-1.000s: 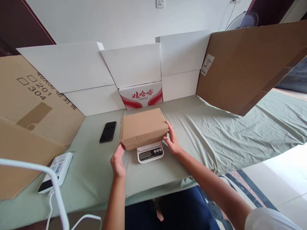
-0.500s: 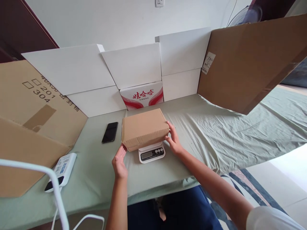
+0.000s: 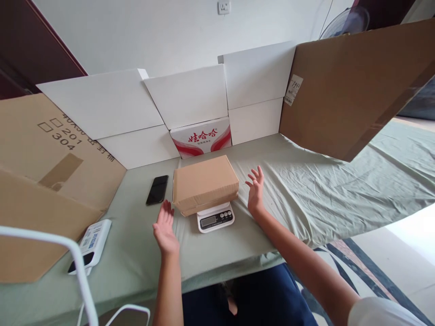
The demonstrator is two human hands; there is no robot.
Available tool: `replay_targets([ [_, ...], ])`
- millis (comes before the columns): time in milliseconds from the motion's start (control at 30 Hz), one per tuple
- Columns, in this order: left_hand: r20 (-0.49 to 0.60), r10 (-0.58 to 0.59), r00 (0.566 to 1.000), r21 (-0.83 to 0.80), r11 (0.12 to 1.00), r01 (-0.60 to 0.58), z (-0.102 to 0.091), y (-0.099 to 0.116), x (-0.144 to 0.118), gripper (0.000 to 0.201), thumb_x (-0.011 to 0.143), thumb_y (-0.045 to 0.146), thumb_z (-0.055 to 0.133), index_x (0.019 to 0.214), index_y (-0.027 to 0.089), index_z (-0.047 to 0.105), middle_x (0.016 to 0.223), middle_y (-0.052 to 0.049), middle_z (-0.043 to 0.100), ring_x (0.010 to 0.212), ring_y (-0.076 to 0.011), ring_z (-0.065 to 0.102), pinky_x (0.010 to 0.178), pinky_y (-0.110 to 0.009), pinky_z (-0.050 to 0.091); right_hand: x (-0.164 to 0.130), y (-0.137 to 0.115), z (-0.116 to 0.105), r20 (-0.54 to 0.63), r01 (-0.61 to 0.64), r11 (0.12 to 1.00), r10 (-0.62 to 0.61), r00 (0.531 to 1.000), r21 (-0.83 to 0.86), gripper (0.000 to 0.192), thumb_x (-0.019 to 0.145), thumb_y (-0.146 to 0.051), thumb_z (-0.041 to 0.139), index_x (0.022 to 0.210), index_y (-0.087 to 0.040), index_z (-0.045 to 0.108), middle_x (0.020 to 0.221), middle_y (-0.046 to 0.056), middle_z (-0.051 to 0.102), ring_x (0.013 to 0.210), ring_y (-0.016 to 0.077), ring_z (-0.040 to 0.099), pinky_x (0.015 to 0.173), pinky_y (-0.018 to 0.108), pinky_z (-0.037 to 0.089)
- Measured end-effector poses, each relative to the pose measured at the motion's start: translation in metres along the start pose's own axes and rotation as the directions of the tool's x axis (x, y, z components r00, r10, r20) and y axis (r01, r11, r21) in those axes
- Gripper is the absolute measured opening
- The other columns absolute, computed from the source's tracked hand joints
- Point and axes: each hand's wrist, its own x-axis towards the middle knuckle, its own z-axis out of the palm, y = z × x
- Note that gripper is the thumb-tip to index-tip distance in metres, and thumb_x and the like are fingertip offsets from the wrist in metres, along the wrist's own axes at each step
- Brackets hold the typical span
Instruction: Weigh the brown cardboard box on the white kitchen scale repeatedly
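One brown box (image 3: 205, 183) sits on one white scale (image 3: 215, 218) at frame center. Your left hand (image 3: 165, 228) and right hand (image 3: 256, 191) flank it, both spread wide, gripping nothing. One black phone (image 3: 157, 189) lies left of the box.

One brown box (image 3: 205, 183), one scale (image 3: 215, 218), one phone (image 3: 157, 189), two hands (image 3: 165, 227)

Soft, even daylight fills my view, bright on the white cardboard panels (image 3: 190, 97) and the wall behind them, without harsh glare. My left hand (image 3: 165, 228) and right hand (image 3: 255, 192) cast only faint shadows on the green sheet (image 3: 306, 190). Everything looks sharp; straight edges bow outward near the frame's corners.
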Motion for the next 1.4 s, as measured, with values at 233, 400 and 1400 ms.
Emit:
replay_targets([
  [233,-0.080,-0.017,0.997,-0.052,0.999,0.013,0.000,0.003,0.003,0.073,0.089,0.073,0.036,0.134,0.025,0.066,0.150,-0.014,0.056,0.143,-0.0322,0.048,0.117,-0.049,0.035,0.007,0.007,-0.003,-0.077,-0.171,0.978,0.180,0.981,0.117,0.068,0.086,-0.051,0.036,0.151,-0.034,0.031,0.134,0.009,0.051,0.122,0.0265,0.055,0.095,0.045,0.048],
  [400,-0.088,-0.020,0.996,-0.054,0.998,0.015,0.000,0.005,0.003,0.075,0.089,0.075,0.033,0.134,0.025,0.066,0.149,-0.015,0.057,0.142,-0.0317,0.048,0.116,-0.049,0.035,0.011,0.014,-0.006,-0.093,-0.187,0.974,0.200,0.975,0.128,0.068,0.086,-0.051,0.037,0.152,-0.035,0.032,0.121,0.007,0.056,0.112,0.0244,0.061,0.087,0.040,0.051],
  [1400,0.117,-0.201,0.973,-0.009,0.979,0.204,0.062,-0.069,0.112,0.079,0.075,0.078,0.059,0.125,0.016,0.066,0.146,-0.026,0.055,0.141,-0.0332,0.050,0.116,-0.049,0.036,0.067,0.034,0.075,0.474,0.139,0.990,-0.119,0.872,-0.006,0.079,0.085,-0.057,0.056,0.152,-0.024,0.031,0.160,0.009,0.039,0.148,0.0268,0.037,0.125,0.047,0.028],
])
